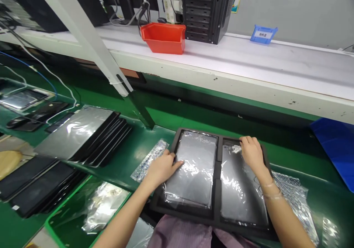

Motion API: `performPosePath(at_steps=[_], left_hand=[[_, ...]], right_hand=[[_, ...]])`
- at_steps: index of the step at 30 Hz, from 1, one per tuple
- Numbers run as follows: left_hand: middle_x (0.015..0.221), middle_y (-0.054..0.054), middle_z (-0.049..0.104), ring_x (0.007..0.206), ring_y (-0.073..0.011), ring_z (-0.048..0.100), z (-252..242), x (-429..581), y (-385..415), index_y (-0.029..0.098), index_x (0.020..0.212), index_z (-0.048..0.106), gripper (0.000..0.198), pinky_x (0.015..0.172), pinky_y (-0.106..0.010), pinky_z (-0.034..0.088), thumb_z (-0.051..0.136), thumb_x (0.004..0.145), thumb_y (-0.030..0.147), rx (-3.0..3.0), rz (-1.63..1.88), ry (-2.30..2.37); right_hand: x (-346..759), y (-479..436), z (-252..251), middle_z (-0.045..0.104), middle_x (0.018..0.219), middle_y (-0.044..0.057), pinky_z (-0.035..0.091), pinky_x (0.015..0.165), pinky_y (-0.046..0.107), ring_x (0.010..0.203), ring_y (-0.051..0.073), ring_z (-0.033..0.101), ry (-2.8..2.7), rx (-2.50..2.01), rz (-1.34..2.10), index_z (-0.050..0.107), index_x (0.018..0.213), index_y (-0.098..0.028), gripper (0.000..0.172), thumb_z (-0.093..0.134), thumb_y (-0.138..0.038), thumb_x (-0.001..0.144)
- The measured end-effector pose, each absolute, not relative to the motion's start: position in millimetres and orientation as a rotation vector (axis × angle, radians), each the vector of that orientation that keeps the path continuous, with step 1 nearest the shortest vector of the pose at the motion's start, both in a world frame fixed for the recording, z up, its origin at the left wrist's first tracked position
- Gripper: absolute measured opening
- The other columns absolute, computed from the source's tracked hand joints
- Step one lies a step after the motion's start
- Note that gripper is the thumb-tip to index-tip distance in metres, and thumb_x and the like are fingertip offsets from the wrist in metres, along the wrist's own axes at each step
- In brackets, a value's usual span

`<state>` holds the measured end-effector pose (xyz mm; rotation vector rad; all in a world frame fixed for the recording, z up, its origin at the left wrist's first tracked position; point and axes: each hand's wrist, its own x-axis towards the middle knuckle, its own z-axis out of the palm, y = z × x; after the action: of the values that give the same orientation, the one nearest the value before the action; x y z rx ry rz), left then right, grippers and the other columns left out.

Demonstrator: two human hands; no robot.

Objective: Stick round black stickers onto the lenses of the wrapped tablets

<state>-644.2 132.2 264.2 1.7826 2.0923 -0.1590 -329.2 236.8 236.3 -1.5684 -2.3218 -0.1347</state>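
A black foam tray [218,192] rests at the bench's front edge, close against my body. Its two recesses each hold a flat grey tablet, the left tablet [193,166] and the right tablet [240,189], both in clear plastic bags. My left hand [163,166] grips the tray's left rim, its thumb lying over the left tablet's edge. At the upper right corner, my right hand [252,152] has its fingers curled over the far rim, beside the right tablet's top. Its palm side is hidden.
Left of the tray stands a stack of bagged tablets [80,133]. Clear bags [152,159] lie on the green bench, with a green bin [69,207] below. The shelf above carries a red bin [164,37], a computer tower [206,11] and a small blue box [263,34].
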Motion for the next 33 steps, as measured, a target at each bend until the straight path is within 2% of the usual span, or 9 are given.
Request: performPosePath(at_steps=[5,10,13,15,19,22,25,29,33], left_hand=[[0.111,-0.016,0.051,0.082,-0.0327,0.066,250,-619,107,0.010,0.103,0.055,0.046,0.065,-0.041,0.049,0.041,0.087,0.050,1.568,-0.160,2.259],[0.114,-0.016,0.049,0.095,-0.0349,0.062,252,-614,100,0.013,0.098,0.054,0.039,0.080,-0.042,0.045,0.053,0.080,0.047,1.374,0.152,2.198],[0.117,-0.018,0.048,0.105,-0.0370,0.055,252,-618,91,0.013,0.098,0.051,0.038,0.089,-0.045,0.039,0.064,0.071,0.038,1.106,0.540,2.055],[0.107,-0.014,0.055,0.102,-0.0331,0.055,251,-621,86,0.015,0.097,0.051,0.040,0.087,-0.042,0.041,0.068,0.068,0.035,0.978,0.723,1.913],[0.081,-0.007,0.064,0.076,-0.0224,0.063,248,-625,75,0.014,0.099,0.056,0.044,0.068,-0.033,0.050,0.067,0.068,0.044,0.840,0.861,1.580],[0.078,-0.008,0.067,0.070,-0.0201,0.065,244,-627,61,0.012,0.101,0.060,0.048,0.065,-0.030,0.051,0.066,0.068,0.047,0.738,0.977,1.393],[0.078,-0.009,0.070,0.068,-0.0193,0.066,239,-638,39,0.012,0.104,0.062,0.049,0.064,-0.028,0.051,0.074,0.064,0.038,0.554,1.147,1.196],[0.079,-0.010,0.072,0.064,-0.0194,0.068,236,-672,13,0.011,0.105,0.066,0.046,0.064,-0.027,0.052,0.078,0.064,0.028,0.394,1.334,1.076],[0.080,-0.009,0.074,0.061,-0.0192,0.068,245,-724,0,0.012,0.108,0.067,0.047,0.062,-0.026,0.051,0.077,0.065,0.028,0.312,1.433,1.154]], right_hand=[[-371,171,221,0.070,0.088,0.008,0.041,0.068,0.029,0.079,0.022,0.064,-2.304,-1.560,0.660,0.064,0.094,-0.018,0.032,0.037,-0.035,0.093],[-401,133,204,0.067,0.072,0.009,0.038,0.065,0.031,0.073,0.025,0.063,-2.277,-1.739,0.832,0.059,0.074,-0.020,0.040,0.033,-0.045,0.091],[-399,133,200,0.067,0.073,0.007,0.039,0.066,0.032,0.074,0.026,0.062,-2.087,-1.746,1.034,0.058,0.079,-0.022,0.038,0.040,-0.054,0.085],[-395,137,201,0.066,0.073,0.005,0.040,0.067,0.032,0.073,0.025,0.061,-1.910,-1.702,1.241,0.057,0.079,-0.022,0.040,0.047,-0.060,0.079],[-393,136,213,0.061,0.068,0.001,0.044,0.063,0.028,0.069,0.020,0.058,-1.467,-1.558,1.631,0.051,0.071,-0.023,0.041,0.056,-0.064,0.073],[-396,124,223,0.063,0.074,0.000,0.042,0.052,0.026,0.063,0.017,0.058,-1.204,-1.599,1.805,0.056,0.096,-0.025,0.046,0.063,-0.062,0.069],[-402,106,227,0.060,0.070,-0.001,0.033,0.040,0.025,0.047,0.013,0.050,-1.081,-1.663,1.883,0.044,0.124,-0.028,0.067,0.065,-0.060,0.069],[-429,89,233,0.041,0.046,-0.009,0.026,0.039,0.024,0.036,0.010,0.034,-1.219,-1.494,2.053,0.035,0.132,-0.024,0.078,0.066,-0.059,0.069],[-489,86,245,0.038,0.049,-0.012,0.021,0.040,0.020,0.036,0.005,0.028,-1.358,-1.208,2.170,0.034,0.128,-0.022,0.076,0.064,-0.061,0.070]])
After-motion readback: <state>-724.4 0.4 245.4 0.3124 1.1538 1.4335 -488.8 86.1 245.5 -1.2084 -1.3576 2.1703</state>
